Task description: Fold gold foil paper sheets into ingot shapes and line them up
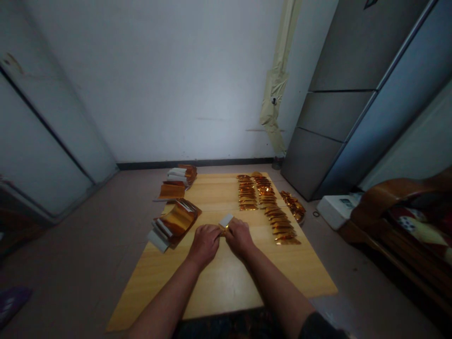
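Observation:
Over the middle of the wooden table (226,282), my left hand (205,242) and my right hand (240,238) come together on one sheet of gold foil paper (226,220). Both sets of fingers are closed on it, and a pale end sticks out above them. Most of the sheet is hidden by the hands. To the left lies a fanned stack of gold and white foil sheets (178,219). Rows of folded gold foil pieces (280,223) overlap one another on the right, with another row (247,193) farther back.
More foil sheets (180,178) sit at the table's far left corner. Beyond the right edge is a heap of shiny gold pieces (294,206). A grey refrigerator (335,108), a white box (335,210) and a wooden bench (399,202) stand on the right.

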Available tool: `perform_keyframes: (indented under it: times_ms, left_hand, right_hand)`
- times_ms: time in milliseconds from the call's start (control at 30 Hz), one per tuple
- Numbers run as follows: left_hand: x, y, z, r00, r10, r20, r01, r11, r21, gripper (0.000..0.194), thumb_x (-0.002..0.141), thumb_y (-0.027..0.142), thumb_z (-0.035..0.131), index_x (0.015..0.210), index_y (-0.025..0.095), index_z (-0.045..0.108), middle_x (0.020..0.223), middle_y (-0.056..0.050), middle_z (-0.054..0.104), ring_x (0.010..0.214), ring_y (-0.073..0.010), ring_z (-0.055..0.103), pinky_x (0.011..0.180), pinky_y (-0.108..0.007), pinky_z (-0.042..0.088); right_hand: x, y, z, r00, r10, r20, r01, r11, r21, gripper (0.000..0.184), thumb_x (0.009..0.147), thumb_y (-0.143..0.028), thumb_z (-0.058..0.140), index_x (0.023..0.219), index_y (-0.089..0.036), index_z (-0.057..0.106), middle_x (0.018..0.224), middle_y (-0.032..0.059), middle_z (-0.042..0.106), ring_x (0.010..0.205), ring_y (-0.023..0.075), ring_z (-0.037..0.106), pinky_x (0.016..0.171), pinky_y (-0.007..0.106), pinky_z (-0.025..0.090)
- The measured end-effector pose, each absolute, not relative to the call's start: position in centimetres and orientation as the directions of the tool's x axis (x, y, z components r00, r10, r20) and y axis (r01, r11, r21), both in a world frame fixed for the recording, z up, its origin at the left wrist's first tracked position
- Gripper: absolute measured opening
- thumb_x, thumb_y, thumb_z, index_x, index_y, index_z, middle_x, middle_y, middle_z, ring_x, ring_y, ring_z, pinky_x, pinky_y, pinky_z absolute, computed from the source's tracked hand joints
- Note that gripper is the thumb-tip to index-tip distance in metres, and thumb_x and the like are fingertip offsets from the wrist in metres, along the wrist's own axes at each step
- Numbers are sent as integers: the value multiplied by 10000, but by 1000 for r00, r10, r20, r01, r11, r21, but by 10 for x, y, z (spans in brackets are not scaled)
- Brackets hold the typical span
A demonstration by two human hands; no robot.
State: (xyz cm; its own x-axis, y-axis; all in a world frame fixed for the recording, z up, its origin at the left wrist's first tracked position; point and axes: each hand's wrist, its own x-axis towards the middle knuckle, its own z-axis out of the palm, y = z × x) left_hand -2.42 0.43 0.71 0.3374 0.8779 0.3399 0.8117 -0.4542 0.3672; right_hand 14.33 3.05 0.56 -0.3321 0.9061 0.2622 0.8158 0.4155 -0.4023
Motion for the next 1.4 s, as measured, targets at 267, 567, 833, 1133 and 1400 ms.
perform_keyframes:
  times_ms: [267,567,833,1133,1400]
  left_hand:
    - [-25,3,5,340,864,370,794,-475,379,359,848,137,472,1124,270,660,1113,-52,699,1023,-220,595,952,-428,409]
    - [-28,-2,11,351,850,393,767,-501,400,369,794,114,490,1090,263,652,1078,-39,708,1037,-218,617,953,-401,435]
    - [-32,1,0,380,820,429,772,-536,341,357,801,119,509,1094,238,674,1168,-61,702,1111,-235,608,984,-443,432]
    - [-32,1,-4,390,808,443,784,-543,301,352,808,119,515,1100,225,680,1184,-69,695,1114,-241,603,975,-458,438]
    - [-28,-2,1,386,823,417,817,-515,259,326,802,122,532,1077,224,674,1184,-67,691,1114,-243,599,963,-451,437]
  right_hand:
    - [143,30,5,-337,903,266,815,421,-397,145,946,-214,479,981,-199,620,1016,61,621,925,187,521,764,296,295]
    - [142,36,4,-325,917,232,837,393,-380,173,957,-275,488,912,-184,628,948,55,629,869,173,529,730,290,284]
    - [141,36,10,-306,928,213,854,366,-368,154,932,-223,503,862,-174,631,930,53,637,847,160,538,707,282,279]
    - [139,36,12,-257,946,197,860,317,-399,126,900,-193,534,818,-169,626,885,38,629,822,145,533,699,266,276]
    - [141,37,10,-210,950,230,795,303,-525,102,829,-111,552,769,-173,608,814,6,583,730,126,493,672,247,278]
